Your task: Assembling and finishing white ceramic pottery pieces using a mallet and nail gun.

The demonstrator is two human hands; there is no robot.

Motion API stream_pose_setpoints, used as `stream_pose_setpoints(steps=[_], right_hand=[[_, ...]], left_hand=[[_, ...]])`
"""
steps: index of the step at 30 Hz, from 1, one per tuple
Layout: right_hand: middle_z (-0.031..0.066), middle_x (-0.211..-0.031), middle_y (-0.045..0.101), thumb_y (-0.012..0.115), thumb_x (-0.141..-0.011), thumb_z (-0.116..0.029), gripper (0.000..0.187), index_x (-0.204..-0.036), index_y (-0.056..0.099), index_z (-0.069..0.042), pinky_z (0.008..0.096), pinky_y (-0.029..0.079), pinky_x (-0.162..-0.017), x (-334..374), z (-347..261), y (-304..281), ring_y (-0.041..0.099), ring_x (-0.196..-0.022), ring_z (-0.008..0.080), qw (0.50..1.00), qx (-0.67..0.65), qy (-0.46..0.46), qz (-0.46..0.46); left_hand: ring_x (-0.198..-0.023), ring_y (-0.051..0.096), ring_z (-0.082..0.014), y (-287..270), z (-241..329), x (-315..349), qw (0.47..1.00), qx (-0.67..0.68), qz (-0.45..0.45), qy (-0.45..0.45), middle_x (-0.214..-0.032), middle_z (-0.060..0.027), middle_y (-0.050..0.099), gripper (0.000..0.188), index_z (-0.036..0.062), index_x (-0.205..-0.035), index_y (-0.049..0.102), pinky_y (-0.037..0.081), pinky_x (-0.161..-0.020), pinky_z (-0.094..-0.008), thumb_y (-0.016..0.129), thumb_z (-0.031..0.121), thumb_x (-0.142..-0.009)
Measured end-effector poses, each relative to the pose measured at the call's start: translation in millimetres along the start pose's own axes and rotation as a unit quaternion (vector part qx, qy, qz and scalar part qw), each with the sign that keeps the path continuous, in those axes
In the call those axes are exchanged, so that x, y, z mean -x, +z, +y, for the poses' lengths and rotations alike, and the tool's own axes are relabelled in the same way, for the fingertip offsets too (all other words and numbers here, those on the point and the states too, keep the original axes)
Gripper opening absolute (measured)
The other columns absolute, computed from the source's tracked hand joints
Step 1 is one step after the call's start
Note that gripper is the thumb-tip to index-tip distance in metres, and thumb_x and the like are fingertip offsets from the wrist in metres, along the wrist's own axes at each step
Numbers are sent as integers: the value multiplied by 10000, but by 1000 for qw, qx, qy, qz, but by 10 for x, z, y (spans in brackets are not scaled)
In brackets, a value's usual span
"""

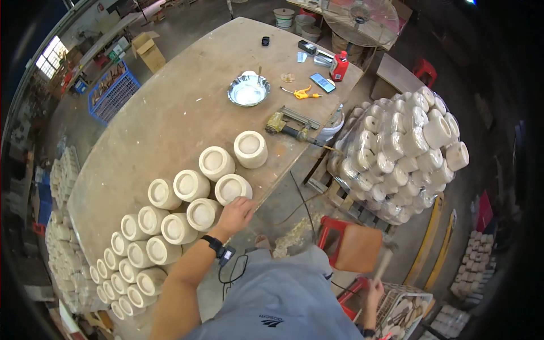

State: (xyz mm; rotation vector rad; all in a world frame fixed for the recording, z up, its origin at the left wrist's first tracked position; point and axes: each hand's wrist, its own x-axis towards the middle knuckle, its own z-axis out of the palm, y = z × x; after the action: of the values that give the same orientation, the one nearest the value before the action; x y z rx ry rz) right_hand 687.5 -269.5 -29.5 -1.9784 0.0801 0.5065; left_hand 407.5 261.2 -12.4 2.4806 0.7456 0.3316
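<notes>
Rows of pale, round, wooden-looking pots, each with a recessed disc on top, stand along the near left part of the table (170,122). My left hand (235,216) is at the table's near edge, against the near side of the closest pot (233,188). Its fingers are curled, and what they hold, if anything, is hidden. Low on the right, my right hand (373,293) grips the pale handle of a hammer (384,263), whose head is blurred. Below that hand is a white basket (422,297) with round wooden pieces in it.
A nail gun (292,129), a foil-like bowl (249,90), a yellow air blow gun (306,93), a phone (322,83) and a red bottle (339,66) lie or stand farther back. Right of the table are a wrapped pot stack (396,150) and a red-legged stool (354,247).
</notes>
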Motion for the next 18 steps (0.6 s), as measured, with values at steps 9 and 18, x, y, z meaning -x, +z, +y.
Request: stream_pose_setpoints(steps=[9,18], right_hand=[[54,-912,585,747,-840,-72,280,-1096,664,7,313,472,-762,-670,-2389,2491,568,-843,161,868,163,-321,-343],[151,-826,635,705,-889,-251,320,-1122,630,-44,368,502,-694,-1607,-2821,3890,625,-753,280,773,243,-268,-520]], left_hand=[[-1312,515,-358,-262,0,-409,991,-6,97,-94,-1342,-162,603,454,73,-1299,635,425,-1101,-472,691,122,-850],[-1460,363,-413,-211,-9,-687,976,-58,27,-209,-1558,-186,427,703,192,-1504,494,311,-1184,-540,723,223,-840]])
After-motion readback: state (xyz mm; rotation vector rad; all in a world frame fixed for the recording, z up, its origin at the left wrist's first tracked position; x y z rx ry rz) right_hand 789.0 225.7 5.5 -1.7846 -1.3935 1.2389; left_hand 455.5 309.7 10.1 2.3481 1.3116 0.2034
